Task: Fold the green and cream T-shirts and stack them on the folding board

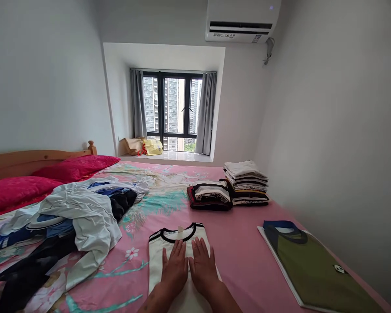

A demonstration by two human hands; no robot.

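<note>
A white T-shirt (pixel 155 256) with a black-trimmed neckline and black shoulder stripes lies flat on the bed in front of me, its sides folded in. My left hand (pixel 175 266) rests palm down on its chest, fingers stretched toward the collar. Close beside it, my right hand (pixel 202 266) presses flat on the same shirt, thumbs nearly meeting. Neither hand grips anything. My forearms hide part of the shirt's lower half.
To the left is a heap of loose clothes (pixel 84 213) near red pillows (pixel 74 168). Farther back stand a low folded pile (pixel 210 195) and a taller stack (pixel 246 182). A folded green shirt (pixel 309 265) lies at right along the wall. The floral pink bedsheet (pixel 241 248) spreads beneath.
</note>
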